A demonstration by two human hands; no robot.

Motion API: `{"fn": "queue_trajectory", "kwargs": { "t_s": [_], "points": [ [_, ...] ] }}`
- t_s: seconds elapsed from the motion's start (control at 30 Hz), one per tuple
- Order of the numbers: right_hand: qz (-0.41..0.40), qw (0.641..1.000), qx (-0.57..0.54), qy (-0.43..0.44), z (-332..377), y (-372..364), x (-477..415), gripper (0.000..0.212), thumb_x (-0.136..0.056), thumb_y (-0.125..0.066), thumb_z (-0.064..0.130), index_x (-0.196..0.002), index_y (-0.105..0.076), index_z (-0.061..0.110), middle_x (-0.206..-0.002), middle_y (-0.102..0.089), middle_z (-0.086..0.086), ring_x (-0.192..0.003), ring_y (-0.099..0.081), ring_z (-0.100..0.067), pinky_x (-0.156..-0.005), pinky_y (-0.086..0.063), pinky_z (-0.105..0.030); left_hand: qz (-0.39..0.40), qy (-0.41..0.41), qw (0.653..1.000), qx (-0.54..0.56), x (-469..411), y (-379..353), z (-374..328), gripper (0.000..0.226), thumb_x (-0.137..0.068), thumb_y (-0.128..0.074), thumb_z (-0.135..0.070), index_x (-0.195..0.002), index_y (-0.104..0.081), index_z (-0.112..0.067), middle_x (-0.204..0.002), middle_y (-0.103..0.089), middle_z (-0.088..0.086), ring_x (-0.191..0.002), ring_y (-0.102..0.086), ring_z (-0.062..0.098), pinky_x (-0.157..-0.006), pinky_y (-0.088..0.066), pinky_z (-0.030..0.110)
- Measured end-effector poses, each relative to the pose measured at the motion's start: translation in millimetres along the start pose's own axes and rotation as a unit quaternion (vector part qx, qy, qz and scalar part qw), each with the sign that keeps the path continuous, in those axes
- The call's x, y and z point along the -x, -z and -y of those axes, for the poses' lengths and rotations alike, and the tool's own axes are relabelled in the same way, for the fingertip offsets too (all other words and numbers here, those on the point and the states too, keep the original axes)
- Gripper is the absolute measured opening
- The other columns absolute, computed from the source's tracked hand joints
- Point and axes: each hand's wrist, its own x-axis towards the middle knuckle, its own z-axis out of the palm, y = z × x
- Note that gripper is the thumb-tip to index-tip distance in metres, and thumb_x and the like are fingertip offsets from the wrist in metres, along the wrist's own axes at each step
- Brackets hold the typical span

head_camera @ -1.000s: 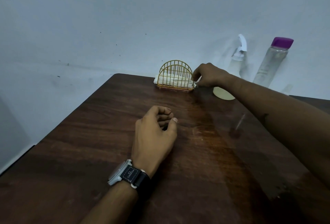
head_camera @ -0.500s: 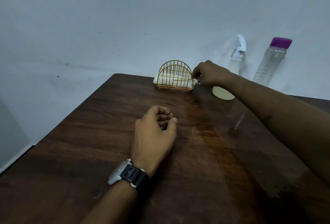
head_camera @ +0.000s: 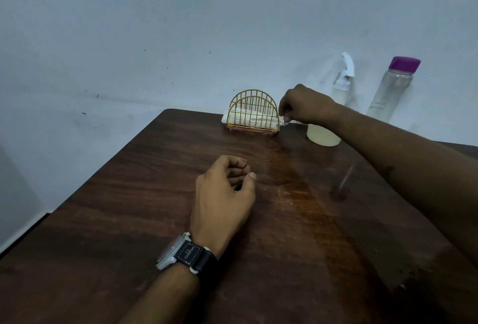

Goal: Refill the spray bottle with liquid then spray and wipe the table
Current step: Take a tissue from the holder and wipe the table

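Observation:
A gold wire napkin holder [head_camera: 253, 114] with white napkins [head_camera: 248, 119] stands at the far edge of the dark wooden table [head_camera: 129, 194]. My right hand [head_camera: 306, 105] pinches the end of a napkin at the holder's right side. Behind my right forearm stands the white spray bottle [head_camera: 342, 83], its pale base [head_camera: 322, 136] showing below my wrist. A clear bottle with a purple cap [head_camera: 393, 88] stands to its right against the wall. My left hand [head_camera: 223, 191] rests on the table's middle, fingers loosely curled, holding nothing. A wet sheen [head_camera: 297, 189] lies on the wood.
A pale wall [head_camera: 181, 39] rises right behind the table's far edge. The table's left edge [head_camera: 85, 189] runs diagonally, with floor beyond it. A wristwatch [head_camera: 181, 254] sits on my left wrist.
My right hand has closed on the napkin's end at the holder's right side and drawn it slightly outward. My left hand has not moved.

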Motion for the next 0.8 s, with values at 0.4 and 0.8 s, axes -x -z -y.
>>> {"fn": "queue_trajectory", "kwargs": {
  "t_s": [0.4,0.8],
  "points": [
    [-0.005,0.997,0.079,-0.01,-1.2,-10.6,7.4,0.029,-0.089,-0.072,0.005,-0.116,-0.075,0.012,-0.117,-0.068,-0.014,-0.102,-0.069,-0.033,-0.077,-0.055,-0.039,-0.003,-0.004,1.0,0.001,-1.0,-1.8,2.7,0.014,-0.09,-0.078,-0.02,-0.101,-0.07,-0.025,-0.092,-0.075,-0.015,-0.085,-0.071,-0.011,-0.074,-0.057,0.01],
    [-0.208,0.974,-0.061,-0.071,19.0,43.3,13.8,0.03,-0.091,-0.054,0.006,-0.111,-0.076,0.003,-0.115,-0.075,-0.014,-0.11,-0.067,-0.031,-0.091,-0.056,-0.038,0.005,-0.006,1.0,-0.008,-0.8,-1.1,3.1,0.015,-0.09,-0.078,-0.022,-0.102,-0.07,-0.026,-0.093,-0.075,-0.016,-0.087,-0.069,-0.013,-0.074,-0.055,0.007]
  ]
}}
